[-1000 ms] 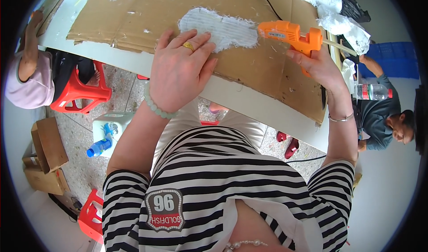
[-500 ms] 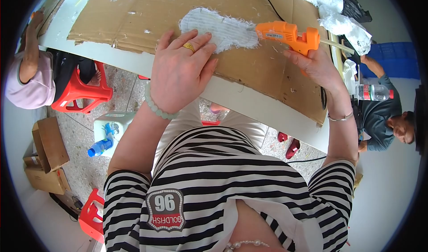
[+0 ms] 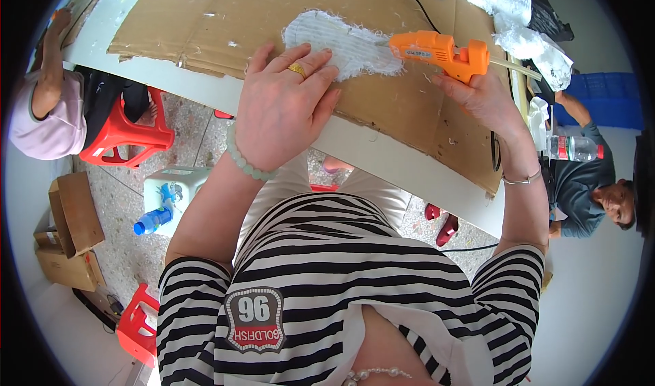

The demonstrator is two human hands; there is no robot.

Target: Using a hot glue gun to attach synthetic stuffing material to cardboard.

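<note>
A white fluffy fabric piece with frayed edges (image 3: 341, 41) lies flat on a brown cardboard sheet (image 3: 409, 103). My left hand (image 3: 286, 103) rests with its fingertips on the near left edge of the fabric, fingers stretched out and holding nothing. In my right hand (image 3: 481, 99) is an orange hot glue gun (image 3: 440, 53), gripped by its handle. A pale glue stick (image 3: 515, 68) sticks out of its back end. The gun's nozzle points left and meets the fabric's right end; whether it touches I cannot tell.
White fluffy material (image 3: 535, 45) is heaped at the far right beside a clear bottle (image 3: 576, 148). A black cord (image 3: 413, 0) crosses the cardboard. One person (image 3: 48, 113) sits at the left by a red stool (image 3: 129, 137); another (image 3: 580, 181) is at the right. Cardboard boxes (image 3: 75, 215) stand on the floor.
The fabric and my left hand have shifted slightly to the right in the picture. The glue gun stays almost in place, its nozzle now overlapping the fabric's end a little more.
</note>
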